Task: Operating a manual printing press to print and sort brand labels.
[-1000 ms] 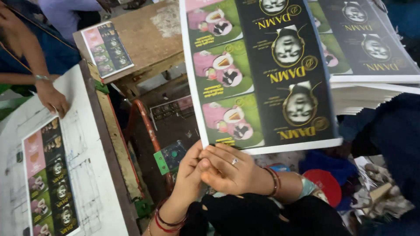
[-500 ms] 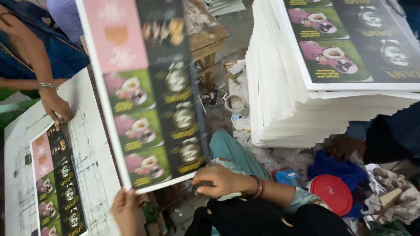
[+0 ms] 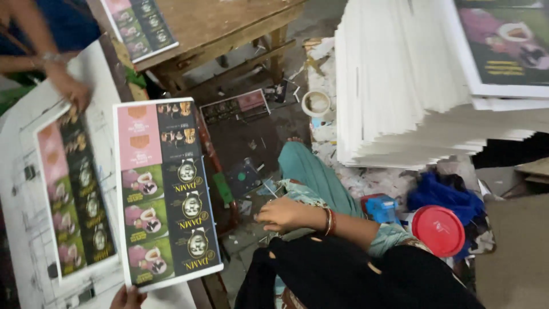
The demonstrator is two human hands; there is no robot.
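My left hand [image 3: 126,297] grips the near edge of a printed sheet [image 3: 166,189] with pink, green and black label panels. The sheet lies flat over the right side of a white table [image 3: 26,240], beside a similar sheet [image 3: 71,194] lying there. My right hand [image 3: 283,214] holds nothing; its fingers are loosely apart above my knee, clear of the sheet. A co-worker's hand [image 3: 71,91] rests on the far end of the other sheet.
A tall stack of white-edged printed sheets [image 3: 400,86] fills the upper right. A wooden table [image 3: 229,23] at the back carries another printed sheet [image 3: 140,26]. On the littered floor lie a tape roll [image 3: 316,103], a blue object [image 3: 380,207] and a red lid [image 3: 438,230].
The sheet has swung from in front of the stack leftwards and down onto the white table. My right hand has let go of it and dropped to my knee.
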